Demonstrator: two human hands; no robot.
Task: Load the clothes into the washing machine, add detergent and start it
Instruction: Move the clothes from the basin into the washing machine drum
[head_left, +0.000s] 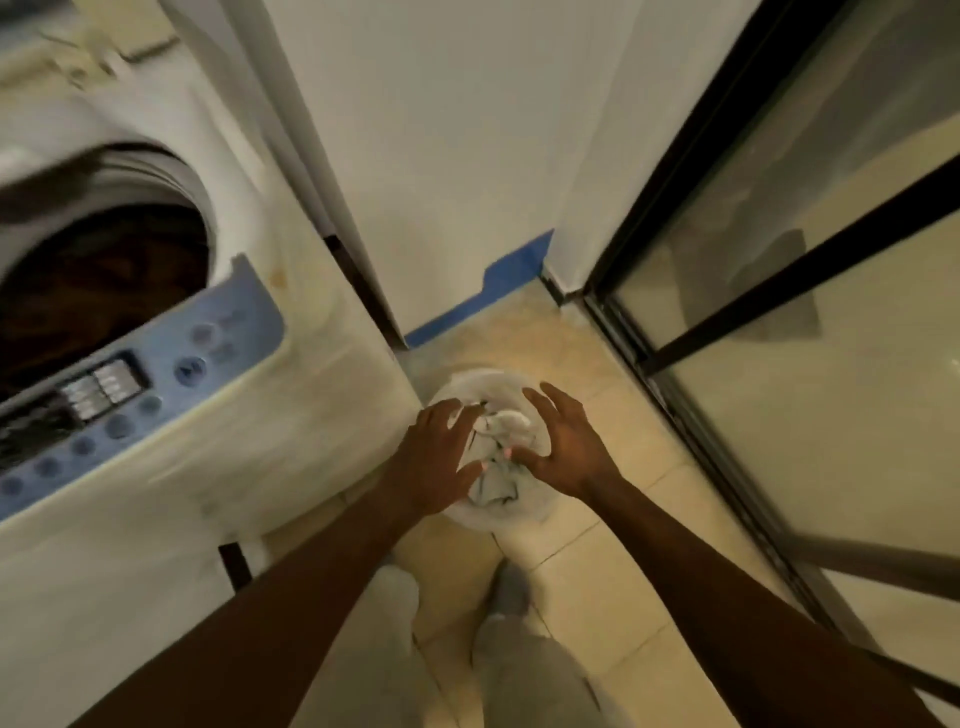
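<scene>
A white top-loading washing machine stands at the left with its lid up, and dark clothes lie in its drum. On the floor to its right sits a white bucket holding pale crumpled clothes. My left hand hovers over the bucket's left side with fingers spread. Over the right side, my right hand is spread too, its thumb touching the clothes. Neither hand grips anything.
The machine's blue control panel faces me. A white wall with a blue strip at its foot is behind the bucket. A black-framed glass sliding door runs along the right. My legs and feet stand on beige tiles.
</scene>
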